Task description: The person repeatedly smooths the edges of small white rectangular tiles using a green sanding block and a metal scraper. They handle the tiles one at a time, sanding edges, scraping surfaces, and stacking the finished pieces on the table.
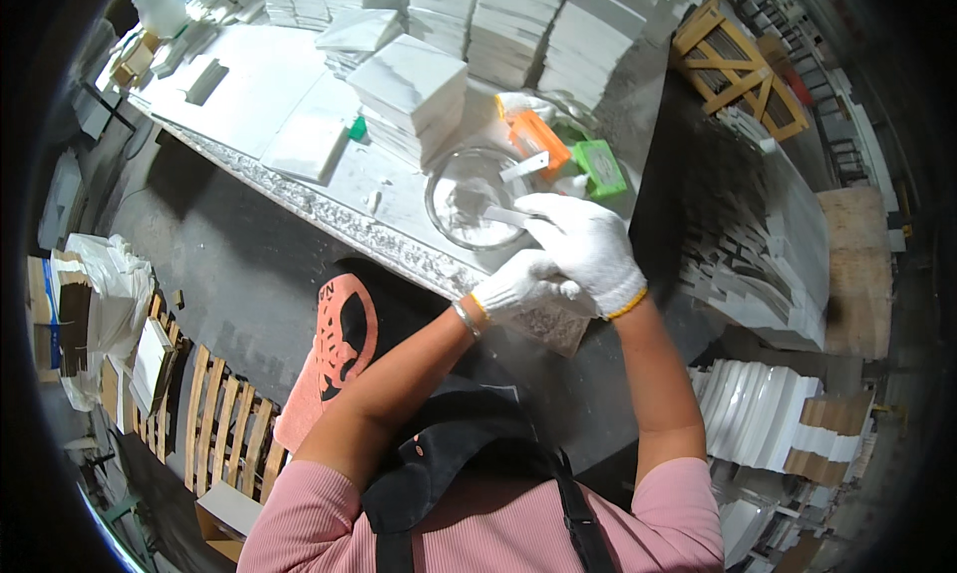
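Observation:
Both hands wear white knitted gloves with yellow cuffs and meet at the table's front edge. My right hand (588, 249) is closed on a flat grey scraper (506, 215), whose blade points left over the glass bowl (436, 221). White powder or paste (465, 199) lies in the bowl. Pressed against the right glove's palm side is my left hand (520, 284), fingers curled; what they grip, if anything, is hidden. A second pale flat blade (525, 166) rests across the bowl's far right rim. Behind it stand an orange box (539, 140) and a green box (599, 169).
Marble tile stacks (414, 94) stand behind the bowl, and loose tiles (307, 146) lie to its left on the table (249, 64). Another white glove (528, 104) lies by the boxes. Wooden pallets (224, 413) are at lower left, a wooden crate (743, 69) at far right.

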`<state>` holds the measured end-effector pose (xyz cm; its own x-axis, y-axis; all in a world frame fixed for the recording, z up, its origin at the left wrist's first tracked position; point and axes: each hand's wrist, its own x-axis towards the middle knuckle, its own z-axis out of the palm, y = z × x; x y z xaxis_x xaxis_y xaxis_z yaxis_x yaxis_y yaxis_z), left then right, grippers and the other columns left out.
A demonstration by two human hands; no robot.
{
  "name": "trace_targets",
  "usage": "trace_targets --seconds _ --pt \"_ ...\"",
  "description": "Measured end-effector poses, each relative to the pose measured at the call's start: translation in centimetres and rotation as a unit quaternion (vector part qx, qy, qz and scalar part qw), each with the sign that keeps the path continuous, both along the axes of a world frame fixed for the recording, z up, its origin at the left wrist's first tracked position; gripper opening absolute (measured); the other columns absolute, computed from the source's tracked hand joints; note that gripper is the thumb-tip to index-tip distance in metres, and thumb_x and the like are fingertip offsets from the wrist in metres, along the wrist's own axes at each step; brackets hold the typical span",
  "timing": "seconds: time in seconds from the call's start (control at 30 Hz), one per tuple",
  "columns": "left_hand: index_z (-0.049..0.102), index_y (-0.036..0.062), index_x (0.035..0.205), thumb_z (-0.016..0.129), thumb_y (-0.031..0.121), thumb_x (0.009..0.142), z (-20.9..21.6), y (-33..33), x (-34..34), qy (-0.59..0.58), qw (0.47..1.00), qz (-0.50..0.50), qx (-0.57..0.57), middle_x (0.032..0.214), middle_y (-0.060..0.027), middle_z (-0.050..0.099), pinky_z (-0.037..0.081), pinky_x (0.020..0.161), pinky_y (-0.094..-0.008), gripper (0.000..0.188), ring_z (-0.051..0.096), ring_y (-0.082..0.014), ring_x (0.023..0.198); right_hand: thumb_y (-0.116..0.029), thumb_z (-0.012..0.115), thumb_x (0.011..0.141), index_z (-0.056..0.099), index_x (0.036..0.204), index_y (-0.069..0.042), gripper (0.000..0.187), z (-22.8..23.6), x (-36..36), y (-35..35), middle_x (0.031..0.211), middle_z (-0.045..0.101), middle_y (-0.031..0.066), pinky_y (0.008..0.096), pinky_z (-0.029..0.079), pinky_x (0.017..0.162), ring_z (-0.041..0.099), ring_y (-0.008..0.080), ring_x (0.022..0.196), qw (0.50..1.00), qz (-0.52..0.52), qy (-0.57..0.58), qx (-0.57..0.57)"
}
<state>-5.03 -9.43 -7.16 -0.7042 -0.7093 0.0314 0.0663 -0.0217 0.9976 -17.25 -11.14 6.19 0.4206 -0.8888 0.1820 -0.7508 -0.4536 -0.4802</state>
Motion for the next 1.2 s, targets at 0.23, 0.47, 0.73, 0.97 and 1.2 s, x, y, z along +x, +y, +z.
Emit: trace_targets --seconds 0.23,0.47,0.73,0.97,1.2 --pt "0.047 0.0012 0.147 0.057 0.004 0.102 -4.9 0.2 -0.6 0.189 0.975 0.020 0.112 0.140 -0.0089 0.056 0.046 0.107 -0.0327 0.047 0.056 -0.0162 0.124 -0.026 0.070 0.085 0.077 0.101 -0.020 0.019 -1.4 1.9 -1.2 0.104 0.074 0.0052 0.0384 0.057 0.076 0.071 0.0247 0.086 0.965 0.095 0.227 -0.093" --pt "0.068 -0.0048 0.119 0.060 0.006 0.099 1.5 0.9 -0.5 0.220 0.954 0.031 0.202 0.113 -0.0082 0.071 0.054 0.093 -0.0321 0.025 0.066 -0.0160 0.106 -0.027 0.074 0.093 0.075 0.114 -0.009 0.028 2.1 -7.8 -0.5 0.108 0.073 0.0120 0.0348 0.057 0.082 0.073 0.0266 0.093 0.973 -0.215 -0.020 -0.079" --pt "0.071 0.0199 0.117 0.068 0.024 0.079 3.1 1.7 -2.5 -0.145 0.816 0.163 -0.535 0.121 -0.0042 0.071 0.050 0.100 -0.0452 0.039 0.066 -0.0240 0.115 -0.049 0.073 0.085 0.057 0.143 -0.023 0.066 -3.9 -11.4 -7.1 0.143 0.057 0.0118 0.0434 0.046 0.107 0.054 0.0350 0.130 0.973 -0.189 0.127 0.040" --pt "0.070 0.0153 0.118 0.079 0.030 0.068 1.7 3.5 -3.4 -0.226 0.842 0.096 -0.480 0.143 -0.0114 0.055 0.046 0.103 -0.0450 0.053 0.055 -0.0335 0.132 -0.039 0.073 0.082 0.053 0.144 -0.024 0.066 -7.0 -11.8 -9.8 0.142 0.055 0.0112 0.0467 0.047 0.106 0.054 0.0362 0.129 0.973 -0.139 0.174 0.062" --pt "0.051 0.0064 0.146 0.089 0.043 0.061 3.7 -0.6 -1.5 -0.294 0.879 -0.033 -0.374 0.163 -0.0223 0.032 0.044 0.111 -0.0518 0.100 0.046 -0.0420 0.140 -0.023 0.065 0.081 0.049 0.151 -0.003 0.074 -5.3 -16.0 0.0 0.140 0.061 0.0114 0.0323 0.043 0.109 0.059 0.0226 0.126 0.906 -0.219 -0.350 0.091"
